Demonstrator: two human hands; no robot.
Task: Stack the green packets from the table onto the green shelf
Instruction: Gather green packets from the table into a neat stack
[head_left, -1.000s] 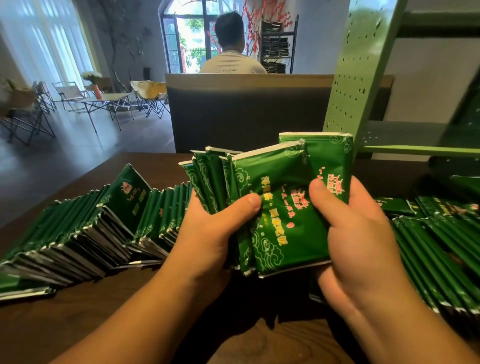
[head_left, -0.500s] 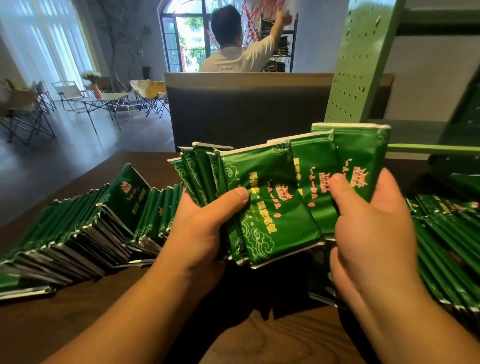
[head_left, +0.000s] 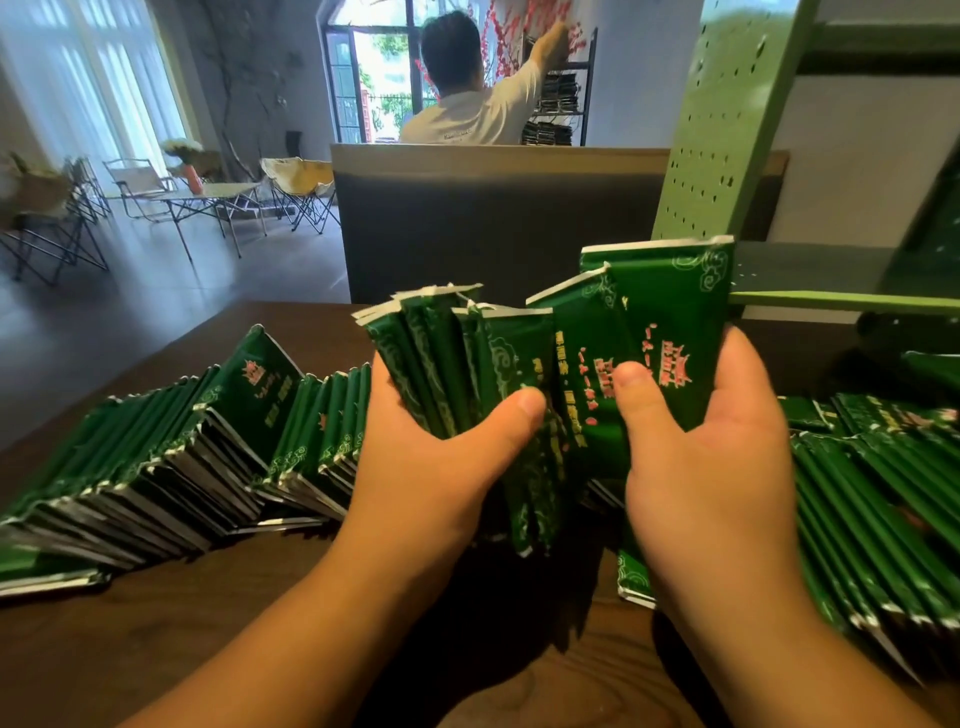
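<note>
- The left hand (head_left: 441, 457) grips a bunch of green packets (head_left: 447, 358) held upright above the desk (head_left: 156, 649); the thumb curls across the near face of the bunch, and the other fingers are hidden behind it.
- The right hand (head_left: 711, 467) holds a second, smaller bunch of packets (head_left: 660, 312) just right of the first, thumb pressed on the printed front, the remaining fingers wrapped behind and out of sight.
- The two bunches touch and overlap in the middle, fanned out with their white top edges uppermost.
- A long leaning row of packets (head_left: 171, 452) lies on the desk to the left, tipped over like fallen dominoes.
- More packets (head_left: 878, 499) lie in a row on the right side of the desk, partly blurred.
- The green shelf (head_left: 727, 130) stands at the far right, its perforated upright rising behind the right hand's bunch and a flat ledge running off to the right.
- In the far background a person (head_left: 467, 104) in a white shirt reaches up to a dark rack.
</note>
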